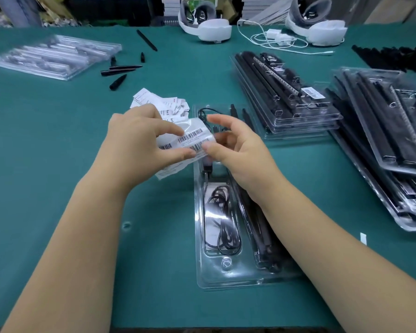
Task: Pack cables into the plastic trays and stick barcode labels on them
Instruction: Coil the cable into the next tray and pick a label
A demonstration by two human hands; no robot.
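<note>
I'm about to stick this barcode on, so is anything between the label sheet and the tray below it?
Nothing visible. Both hands hold the label sheet directly above the far end of the packed tray; only your own right hand hovers over it.

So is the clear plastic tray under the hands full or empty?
Not empty. The clear plastic tray holds a coiled black cable in its left pocket and long black pieces on the right.

The table surface (58,131) is covered in plain teal-green. The label strip (192,138) is white, printed with black barcode stripes, and the loose labels (159,102) are white with black print and small red marks. The tray (226,277) is clear and colourless, the coiled cable (223,222) black, and the headsets (205,22) white with grey padding.
</note>
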